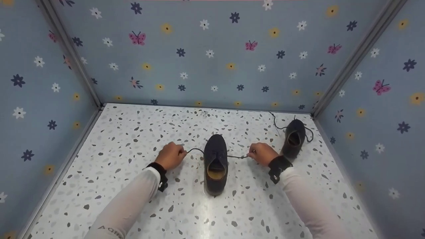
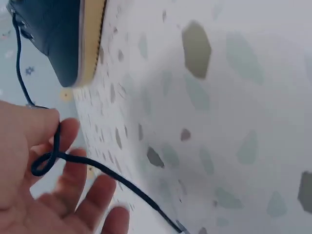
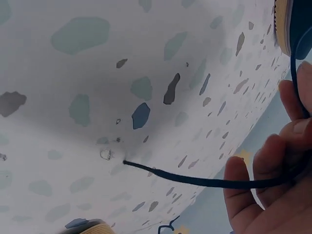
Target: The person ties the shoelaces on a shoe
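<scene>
Surface: speckled white top (image 1: 186, 219), flowered walls (image 1: 212, 36) beyond the hands.
Left hand (image 1: 170, 155): well apart from the right, thumb and finger pinching the left lace (image 2: 131, 186), which loops at the fingers.
Right hand (image 1: 264, 154): pinching the right lace (image 3: 214, 183), its tail trailing past the fingers.
Shoe (image 1: 216, 156): upright between the hands, toe pointing away.
Handling: laces probably light and limp, best gripped nearer the eyelets; shoe probably light, might slide if pulled unevenly.
Other shoe (image 1: 292, 150): just outward of the right hand, laces loose.
</scene>
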Demonstrator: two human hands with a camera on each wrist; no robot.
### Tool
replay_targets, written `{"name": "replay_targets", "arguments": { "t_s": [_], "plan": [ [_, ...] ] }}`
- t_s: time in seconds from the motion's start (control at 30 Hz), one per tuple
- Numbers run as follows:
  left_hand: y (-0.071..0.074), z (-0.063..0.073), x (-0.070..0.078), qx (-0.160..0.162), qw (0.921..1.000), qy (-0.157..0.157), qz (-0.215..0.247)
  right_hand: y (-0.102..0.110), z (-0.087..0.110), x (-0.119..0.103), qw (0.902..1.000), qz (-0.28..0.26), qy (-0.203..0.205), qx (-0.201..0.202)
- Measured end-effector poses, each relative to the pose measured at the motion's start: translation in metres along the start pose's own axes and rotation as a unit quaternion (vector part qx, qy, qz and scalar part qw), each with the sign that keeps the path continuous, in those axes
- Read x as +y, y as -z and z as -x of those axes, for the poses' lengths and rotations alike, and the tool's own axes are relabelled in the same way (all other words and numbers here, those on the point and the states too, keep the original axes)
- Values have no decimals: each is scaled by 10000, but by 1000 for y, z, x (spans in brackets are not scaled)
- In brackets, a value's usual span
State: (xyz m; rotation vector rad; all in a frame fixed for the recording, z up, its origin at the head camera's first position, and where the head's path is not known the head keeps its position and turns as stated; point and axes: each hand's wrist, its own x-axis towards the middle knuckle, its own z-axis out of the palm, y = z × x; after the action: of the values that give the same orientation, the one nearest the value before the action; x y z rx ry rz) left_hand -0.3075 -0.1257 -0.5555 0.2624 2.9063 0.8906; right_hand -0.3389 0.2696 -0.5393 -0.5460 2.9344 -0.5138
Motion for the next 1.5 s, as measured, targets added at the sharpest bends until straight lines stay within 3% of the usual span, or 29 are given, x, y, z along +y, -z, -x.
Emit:
{"name": "replay_targets", "arguments": {
  "t_s": [0.2, 0.33, 0.43, 0.57, 0.67, 0.77, 0.9, 1.1, 1.27, 1.37, 1.5],
  "plan": [
    [-7, -6, -2, 736, 9948, 634, -314, -12, 4, 1, 10000, 30, 15, 34],
    [-11, -6, 11, 883, 9942, 587, -164, -9, 9, 0, 9990, -25, -1, 436],
    [-15, -3, 22, 533, 9978, 392, 62, -4, 12, -2, 9963, -219, -167, 818],
    [-23, -2, 32, -414, 9970, 404, 517, 0, 14, -4, 9914, -607, -632, 973],
    [-38, -11, 26, -858, 9895, 518, 1040, -4, 14, -4, 9902, -742, -925, 741],
    [-43, -18, 28, -975, 9800, 883, 1490, -12, 13, -3, 9897, -694, -1212, 297],
    [-41, -27, 38, -863, 9674, 1409, 1917, -22, 12, -1, 9843, -476, -1693, -143],
    [-46, -42, 39, -840, 9538, 1634, 2376, -28, 9, -2, 9713, 144, -2348, -347],
    [-45, -43, 40, -843, 9474, 1579, 2654, -30, 3, 1, 9641, -116, -2582, -607],
    [-41, -40, 45, -439, 9422, 1361, 3029, -31, 0, 2, 9616, -411, -2643, -620],
    [-32, -37, 54, 220, 9255, 950, 3659, -29, -2, 2, 9578, -568, -2746, -634]
  ]
}}
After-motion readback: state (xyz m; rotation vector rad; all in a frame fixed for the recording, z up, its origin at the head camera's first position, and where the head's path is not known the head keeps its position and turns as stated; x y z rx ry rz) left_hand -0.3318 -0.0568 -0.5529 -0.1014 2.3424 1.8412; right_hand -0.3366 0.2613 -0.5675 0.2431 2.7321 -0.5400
